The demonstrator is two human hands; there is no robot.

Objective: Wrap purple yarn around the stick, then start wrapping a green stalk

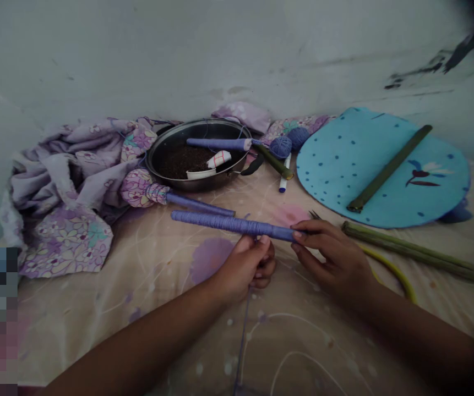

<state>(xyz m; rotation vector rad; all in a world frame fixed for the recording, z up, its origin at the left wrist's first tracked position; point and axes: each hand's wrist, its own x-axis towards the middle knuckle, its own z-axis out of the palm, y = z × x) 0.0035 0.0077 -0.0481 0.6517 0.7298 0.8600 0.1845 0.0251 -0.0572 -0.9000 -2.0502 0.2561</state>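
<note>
The left hand [245,267] and right hand [331,256] grip a purple thread-wrapped stick [228,224], slightly apart. A steel pan [197,125] and yarn balls [281,147] lie beyond.

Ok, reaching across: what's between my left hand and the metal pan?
Head view: the purple-wrapped rod, then a second wrapped stick, lie between your left hand and the metal pan.

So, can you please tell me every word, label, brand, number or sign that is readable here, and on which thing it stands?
Nothing can be read: any printing on the white marker pen is too small to read, the white paper roll shows only red lines, and the purple-thread-wrapped stick and blue dotted mat show no words.
</note>
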